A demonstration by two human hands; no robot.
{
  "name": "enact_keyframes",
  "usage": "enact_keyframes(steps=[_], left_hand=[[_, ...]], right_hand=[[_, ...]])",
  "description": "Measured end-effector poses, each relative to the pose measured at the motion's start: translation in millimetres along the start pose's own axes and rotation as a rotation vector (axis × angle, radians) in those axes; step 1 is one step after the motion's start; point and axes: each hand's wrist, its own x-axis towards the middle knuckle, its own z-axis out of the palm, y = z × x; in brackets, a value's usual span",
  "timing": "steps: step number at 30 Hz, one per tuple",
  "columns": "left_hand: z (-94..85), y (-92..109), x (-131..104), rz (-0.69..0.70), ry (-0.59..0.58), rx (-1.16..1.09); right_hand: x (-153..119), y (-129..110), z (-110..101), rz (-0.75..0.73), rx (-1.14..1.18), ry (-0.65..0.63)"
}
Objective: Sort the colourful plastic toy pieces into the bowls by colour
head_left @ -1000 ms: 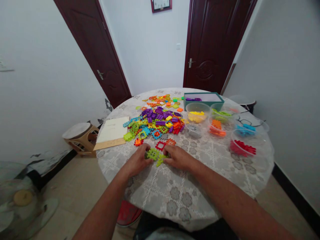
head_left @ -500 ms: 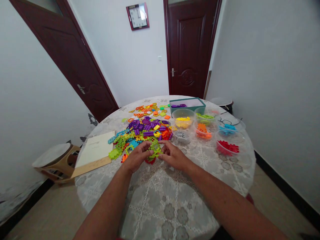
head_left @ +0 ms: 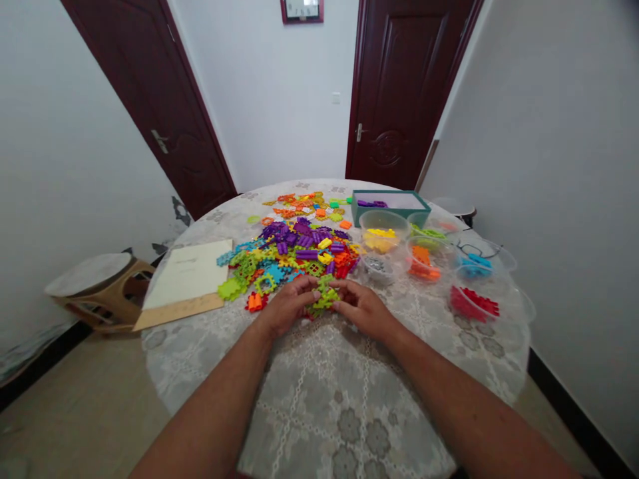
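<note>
Between my two hands is a yellow-green plastic piece [head_left: 325, 297], held near the front edge of a heap of toy parts. My left hand [head_left: 292, 305] pinches its left side with thumb and fingers. My right hand [head_left: 360, 306] grips it from the right, fingertips on its top and side. Just beyond lies the mixed heap, with purple pieces [head_left: 282, 234], blue gear-shaped pieces [head_left: 275, 273] and a lime gear piece [head_left: 230, 289]. An orange piece [head_left: 255, 302] rests left of my left hand. Something red shows partly beneath the held piece.
Clear bowls on the right hold yellow [head_left: 380, 239], orange [head_left: 422, 262], blue [head_left: 475, 265] and red pieces [head_left: 474, 304]. Behind them are a green box [head_left: 389, 216] and glasses [head_left: 482, 250]. An open book [head_left: 192, 274] lies at the left; a stool [head_left: 100, 286] stands beyond the table.
The view has tilted down and shifted, so the table and hands appear displaced. Both hands still hold the yellow-green piece, which is turned slightly, and the red piece beneath it shows less.
</note>
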Motion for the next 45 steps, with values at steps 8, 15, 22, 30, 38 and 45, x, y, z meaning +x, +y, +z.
enact_keyframes(steps=[8,15,22,30,38,45], left_hand=[[1.6,6,2,0.157,0.139,0.349],[3.9,9,0,0.173,0.145,0.365],[14.2,14,-3,0.135,0.094,0.318],[13.4,2,4,0.026,0.186,-0.009],[12.3,4,4,0.095,0.107,0.042],[-1.4,12,2,0.163,0.103,0.354]], right_hand=[[-4,-19,-2,-0.167,-0.195,0.062],[2,-3,-7,0.207,0.222,0.269],[5,-6,2,0.271,0.510,0.220],[4,-6,-2,0.272,0.535,0.242],[6,-6,2,0.270,0.390,0.171],[3,-24,-8,0.224,0.208,0.054]])
